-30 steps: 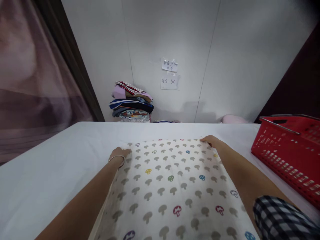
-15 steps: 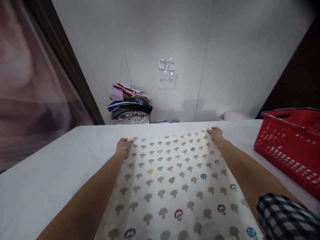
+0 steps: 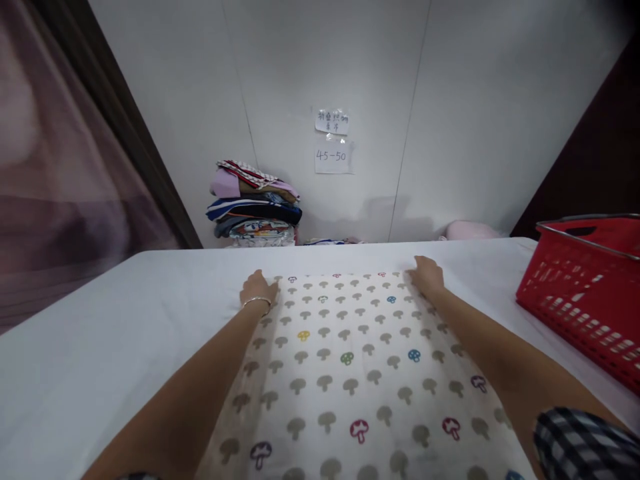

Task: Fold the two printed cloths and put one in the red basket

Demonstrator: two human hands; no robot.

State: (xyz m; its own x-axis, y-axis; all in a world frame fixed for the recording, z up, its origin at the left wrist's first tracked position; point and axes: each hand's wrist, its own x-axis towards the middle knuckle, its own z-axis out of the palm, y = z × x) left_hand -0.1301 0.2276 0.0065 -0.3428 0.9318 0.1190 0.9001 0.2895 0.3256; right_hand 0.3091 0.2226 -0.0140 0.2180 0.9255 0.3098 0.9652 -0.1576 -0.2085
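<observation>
A white cloth (image 3: pixel 340 350) printed with grey and coloured mushrooms stretches over the white table in front of me, running out of view at the bottom. Its far left corner is pinched in my left hand (image 3: pixel 259 291), which wears a thin bracelet at the wrist. My right hand (image 3: pixel 427 275) grips the far right corner, thumb and fingers closed. Between my two hands the far edge lies nearly straight, and both corners themselves are covered by my fingers. Mild creases run along the cloth's left and right sides.
The white-covered table (image 3: pixel 165 320) reaches back towards a pale wall. A red plastic basket (image 3: pixel 595 293) with a metal handle stands at the right. Behind the table's far edge are a stack of folded fabrics (image 3: pixel 255 203) and a pink item (image 3: pixel 470 231). A curtain (image 3: pixel 75 173) hangs at left.
The cloth's far edge has come down nearer the tabletop and lies more level. My right hand has lowered slightly, and my left has shifted a little to the right. The view has turned slightly.
</observation>
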